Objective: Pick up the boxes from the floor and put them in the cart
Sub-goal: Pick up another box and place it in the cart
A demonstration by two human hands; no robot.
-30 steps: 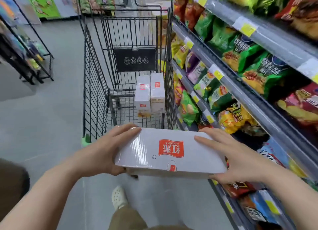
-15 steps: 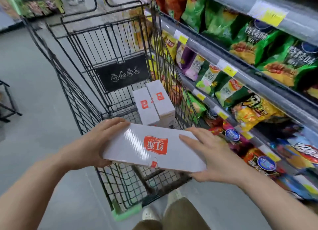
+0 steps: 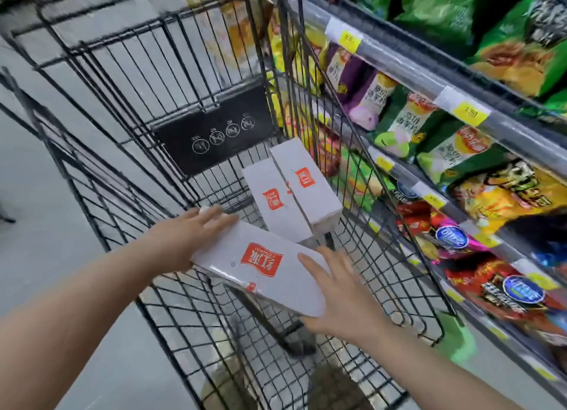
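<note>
A flat white box with a red logo [image 3: 260,265] hangs low inside the black wire cart [image 3: 101,201], near its closer end. My left hand [image 3: 190,234] grips the box's left end, fingers on top. My right hand [image 3: 337,296] grips the right end the same way, thumb hidden beneath. Two more white boxes of the same kind [image 3: 273,201] [image 3: 306,182] lie side by side on the cart floor, against its right wall and just beyond the held box.
A black warning placard [image 3: 214,133] hangs on the cart's far panel. Shelves packed with snack bags [image 3: 460,109] run close along the cart's right side. Grey floor [image 3: 46,225] lies to the left. My shoe and trouser leg show through the cart mesh below.
The view has closed in on the cart. Both hands have carried the box forward and down, from in front of the cart to inside its basket beside the two boxes.
</note>
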